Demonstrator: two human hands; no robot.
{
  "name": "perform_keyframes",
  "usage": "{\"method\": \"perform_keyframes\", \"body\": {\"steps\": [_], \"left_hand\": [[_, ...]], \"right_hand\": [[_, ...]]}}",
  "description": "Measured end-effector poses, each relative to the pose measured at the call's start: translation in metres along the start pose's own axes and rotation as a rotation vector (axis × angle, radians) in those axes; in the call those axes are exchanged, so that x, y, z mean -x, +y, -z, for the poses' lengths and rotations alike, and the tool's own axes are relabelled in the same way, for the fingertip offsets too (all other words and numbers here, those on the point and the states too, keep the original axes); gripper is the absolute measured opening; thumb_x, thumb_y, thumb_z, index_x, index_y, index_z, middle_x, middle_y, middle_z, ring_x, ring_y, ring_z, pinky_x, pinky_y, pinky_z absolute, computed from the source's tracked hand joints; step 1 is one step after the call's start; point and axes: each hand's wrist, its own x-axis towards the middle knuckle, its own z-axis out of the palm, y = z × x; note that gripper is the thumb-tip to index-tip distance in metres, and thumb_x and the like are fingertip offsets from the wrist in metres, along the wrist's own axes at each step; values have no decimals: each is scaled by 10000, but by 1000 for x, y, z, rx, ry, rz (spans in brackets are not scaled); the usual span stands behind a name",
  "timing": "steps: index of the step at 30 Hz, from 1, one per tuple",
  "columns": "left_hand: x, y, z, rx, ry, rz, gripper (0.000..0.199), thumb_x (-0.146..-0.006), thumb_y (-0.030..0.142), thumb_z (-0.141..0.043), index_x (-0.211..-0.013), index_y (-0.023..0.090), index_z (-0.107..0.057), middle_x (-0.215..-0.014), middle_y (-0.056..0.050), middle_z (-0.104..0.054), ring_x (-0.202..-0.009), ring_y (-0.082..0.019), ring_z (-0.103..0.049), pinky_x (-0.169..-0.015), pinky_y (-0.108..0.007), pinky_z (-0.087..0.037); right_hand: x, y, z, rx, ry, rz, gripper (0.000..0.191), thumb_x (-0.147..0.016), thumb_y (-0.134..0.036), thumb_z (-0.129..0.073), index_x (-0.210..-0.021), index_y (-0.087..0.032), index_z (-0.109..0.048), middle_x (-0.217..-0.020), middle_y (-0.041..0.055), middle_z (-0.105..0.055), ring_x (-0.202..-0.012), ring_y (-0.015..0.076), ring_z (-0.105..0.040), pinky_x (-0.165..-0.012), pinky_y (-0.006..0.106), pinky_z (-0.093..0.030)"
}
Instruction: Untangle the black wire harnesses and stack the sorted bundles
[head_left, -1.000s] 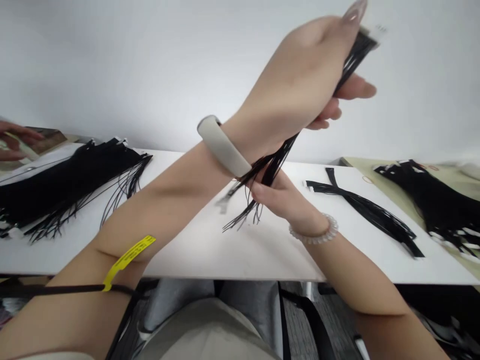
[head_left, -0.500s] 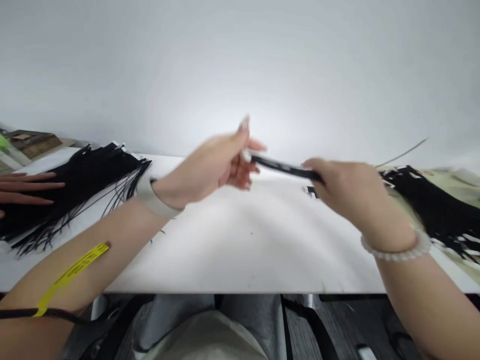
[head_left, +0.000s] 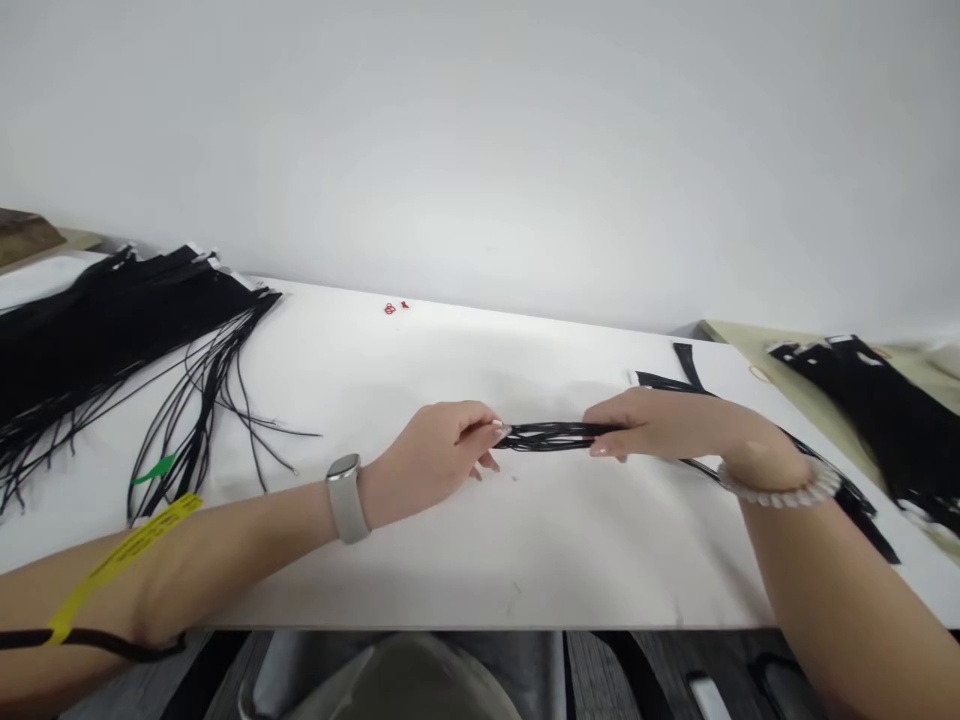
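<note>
A bundle of thin black cables (head_left: 551, 437) stretches between my two hands above the white table (head_left: 465, 585). My left hand (head_left: 442, 455), a grey watch on its wrist, pinches the bundle's left end between thumb and fingers. At the bundle's right part, my right hand (head_left: 645, 425) grips it with thumb and fingers closed. Behind and beneath the right hand and wrist lie more black cables (head_left: 862, 510), partly hidden by the arm, with a white connector showing at their left end.
Many black cables (head_left: 135, 320) with loose ends cover the left side, a green tag (head_left: 157, 468) among them. Small red items (head_left: 390, 309) lie near the wall. On the right, another black cable pile (head_left: 885, 420) rests on a beige surface (head_left: 806, 400). The front edge runs below my hands.
Both hands have come lower, and the bundle between them now lies level with its separate strands showing. The other person's hand at the left is gone from view. The view has shifted.
</note>
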Motion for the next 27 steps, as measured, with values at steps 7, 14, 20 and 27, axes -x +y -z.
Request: {"method": "perform_keyframes", "body": {"steps": [7,14,20,27], "left_hand": [[6,-18,-4,255,14,215,330,-837,433,-358,-738,152,-500,-617,-17,-597,-598,-121,-590,-622,-258,-474],[13,-17,-4,-21,-39,169,438,-869,450,-256,-626,164,-482,-555,9,-559,-563,-111,-516,-612,-247,-390],[11,-16,-8,-32,-29,198,418,-868,445,-266,-620,173,-463,-524,22,-517,-523,-102,-492,-553,-229,-372],[11,-19,-10,-44,-22,224,405,-863,428,-294,-603,175,-474,-499,31,-522,-497,-95,-505,-535,-218,-377]], "right_hand": [[-44,-48,-27,-87,266,152,340,-877,-394,-301,-814,-178,-555,-718,-2,-555,-614,80,-436,-564,213,-320],[-46,-53,-52,-155,368,206,301,-873,-293,-324,-696,-144,-516,-599,-20,-486,-545,54,-358,-504,195,-287],[-44,-53,-54,-156,423,297,235,-843,-194,-367,-704,-135,-547,-579,-19,-497,-515,46,-363,-487,194,-279],[-43,-52,-57,-89,460,350,181,-808,-131,-400,-752,-144,-572,-600,-16,-524,-529,48,-407,-504,201,-290]]}}
